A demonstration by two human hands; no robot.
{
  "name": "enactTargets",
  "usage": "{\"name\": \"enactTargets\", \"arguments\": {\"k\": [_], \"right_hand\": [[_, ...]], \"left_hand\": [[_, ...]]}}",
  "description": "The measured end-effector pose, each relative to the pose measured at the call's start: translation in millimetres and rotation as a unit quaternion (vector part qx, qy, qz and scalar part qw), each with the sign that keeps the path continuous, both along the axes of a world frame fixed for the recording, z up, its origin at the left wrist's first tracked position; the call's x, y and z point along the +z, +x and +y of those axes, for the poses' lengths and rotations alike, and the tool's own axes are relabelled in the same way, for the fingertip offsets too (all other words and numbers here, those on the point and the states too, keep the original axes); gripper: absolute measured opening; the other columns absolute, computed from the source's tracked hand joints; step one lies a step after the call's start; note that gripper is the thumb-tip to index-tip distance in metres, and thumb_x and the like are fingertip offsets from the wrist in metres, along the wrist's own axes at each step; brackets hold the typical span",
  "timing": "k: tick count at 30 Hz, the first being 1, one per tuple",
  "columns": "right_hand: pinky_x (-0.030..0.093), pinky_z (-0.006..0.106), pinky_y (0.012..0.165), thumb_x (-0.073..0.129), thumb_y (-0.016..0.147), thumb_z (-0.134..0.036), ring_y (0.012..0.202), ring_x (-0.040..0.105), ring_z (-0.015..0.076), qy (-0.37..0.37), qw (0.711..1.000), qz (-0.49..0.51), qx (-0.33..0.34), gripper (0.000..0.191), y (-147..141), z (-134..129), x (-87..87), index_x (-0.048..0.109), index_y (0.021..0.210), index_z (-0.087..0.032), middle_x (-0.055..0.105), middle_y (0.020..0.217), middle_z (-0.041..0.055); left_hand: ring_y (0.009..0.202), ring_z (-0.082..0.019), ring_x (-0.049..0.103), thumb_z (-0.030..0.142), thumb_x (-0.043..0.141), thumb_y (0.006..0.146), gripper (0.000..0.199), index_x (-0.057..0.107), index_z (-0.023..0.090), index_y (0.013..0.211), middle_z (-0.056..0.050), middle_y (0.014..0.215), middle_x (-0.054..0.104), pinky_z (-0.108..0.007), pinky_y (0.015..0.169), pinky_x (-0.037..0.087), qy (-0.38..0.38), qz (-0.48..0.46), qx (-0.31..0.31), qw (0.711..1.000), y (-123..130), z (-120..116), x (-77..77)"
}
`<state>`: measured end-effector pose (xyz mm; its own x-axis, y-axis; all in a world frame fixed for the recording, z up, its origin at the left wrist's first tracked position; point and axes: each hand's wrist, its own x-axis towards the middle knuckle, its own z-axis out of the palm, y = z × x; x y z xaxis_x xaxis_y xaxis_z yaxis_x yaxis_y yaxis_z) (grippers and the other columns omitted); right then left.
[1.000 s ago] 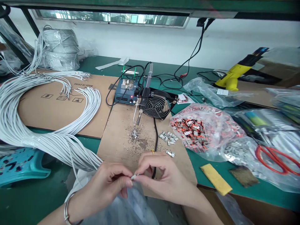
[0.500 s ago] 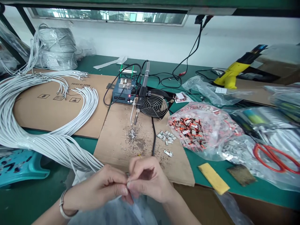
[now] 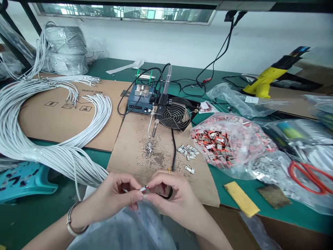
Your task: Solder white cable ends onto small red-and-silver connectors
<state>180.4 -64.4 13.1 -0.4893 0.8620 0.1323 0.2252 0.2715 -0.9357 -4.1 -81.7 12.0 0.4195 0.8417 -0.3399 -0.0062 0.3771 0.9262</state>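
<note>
My left hand (image 3: 117,194) pinches a white cable (image 3: 142,189) close to its end, where short thin wires, one of them red, stick out of the sheath. Thumb and fingers of my right hand (image 3: 173,194) close on that same end from the other side, covering the wire tips. Both hands meet in front of my body, over the near edge of the cardboard sheet (image 3: 125,152). To the left, a thick bundle of white cables (image 3: 52,156) curves round toward my left forearm.
Beyond my hands, a soldering iron (image 3: 161,104) points down at solder scraps, beside a soldering station (image 3: 139,104) and fan (image 3: 177,116). Small metal connector shells (image 3: 188,151) lie right of it. Further right are a bag of orange-and-metal connectors (image 3: 215,146), a yellow sponge (image 3: 241,198) and red-handled scissors (image 3: 307,177).
My hands have turned and spread slightly, so the cable end with its coloured wires now shows between them. The whole view has shifted a little, with the bench things sitting further right.
</note>
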Motion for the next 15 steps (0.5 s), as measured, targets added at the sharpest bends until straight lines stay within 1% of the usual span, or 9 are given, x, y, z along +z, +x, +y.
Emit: {"name": "enactTargets", "arguments": {"k": [5,7,9,11,13,15], "right_hand": [[0.033,0.022,0.051,0.062,0.074,-0.014,0.055,0.046,0.0107,0.016,0.999,-0.051,0.001,0.007,2,0,6.9,0.063,0.068,-0.018,0.055,0.059,-0.0022],[0.032,0.022,0.050,0.061,0.075,-0.014,0.054,0.046,0.0107,0.022,0.999,-0.046,0.007,0.010,3,1,6.1,0.062,0.066,-0.017,0.053,0.057,-0.0024],[0.031,0.023,0.049,0.060,0.075,-0.015,0.052,0.044,0.0105,0.026,1.000,-0.012,0.000,0.013,1,1,2.2,0.060,0.062,-0.016,0.049,0.054,-0.0026],[0.031,0.023,0.047,0.060,0.075,-0.017,0.050,0.041,0.0102,0.016,0.999,0.044,-0.025,0.016,-6,-2,-4.1,0.058,0.059,-0.016,0.047,0.053,-0.0025],[0.031,0.023,0.046,0.060,0.074,-0.018,0.049,0.041,0.0104,-0.005,0.994,0.097,-0.054,0.017,-12,-6,-10.0,0.057,0.058,-0.015,0.048,0.054,-0.0016],[0.033,0.023,0.046,0.060,0.074,-0.019,0.049,0.043,0.0111,-0.019,0.990,0.122,-0.068,0.015,-12,-8,-12.2,0.058,0.059,-0.015,0.049,0.055,-0.0008]], "left_hand": [[0.053,-0.008,0.054,0.030,0.065,0.075,0.019,0.063,0.012,0.071,0.001,0.056,0.059,-0.016,0.052,0.043,0.018,0.051,-0.031,0.998,-1,-2,-2.7],[0.053,-0.008,0.054,0.029,0.065,0.075,0.019,0.062,0.012,0.070,0.001,0.057,0.060,-0.016,0.052,0.042,0.020,0.056,-0.031,0.998,-1,-2,-2.5],[0.052,-0.008,0.054,0.027,0.068,0.072,0.017,0.062,0.012,0.069,0.001,0.056,0.059,-0.016,0.051,0.042,0.013,0.050,-0.024,0.998,1,-2,-1.9],[0.051,-0.009,0.053,0.027,0.070,0.069,0.018,0.061,0.012,0.067,0.002,0.053,0.058,-0.017,0.051,0.042,-0.003,0.031,-0.016,0.999,3,-1,-1.8],[0.049,-0.009,0.053,0.030,0.069,0.069,0.021,0.060,0.012,0.066,0.002,0.051,0.058,-0.018,0.051,0.042,-0.017,0.016,-0.012,1.000,6,0,-2.5],[0.048,-0.009,0.052,0.032,0.068,0.070,0.022,0.060,0.012,0.065,0.001,0.051,0.057,-0.018,0.050,0.042,-0.018,0.019,-0.008,1.000,6,0,-4.5]]}}
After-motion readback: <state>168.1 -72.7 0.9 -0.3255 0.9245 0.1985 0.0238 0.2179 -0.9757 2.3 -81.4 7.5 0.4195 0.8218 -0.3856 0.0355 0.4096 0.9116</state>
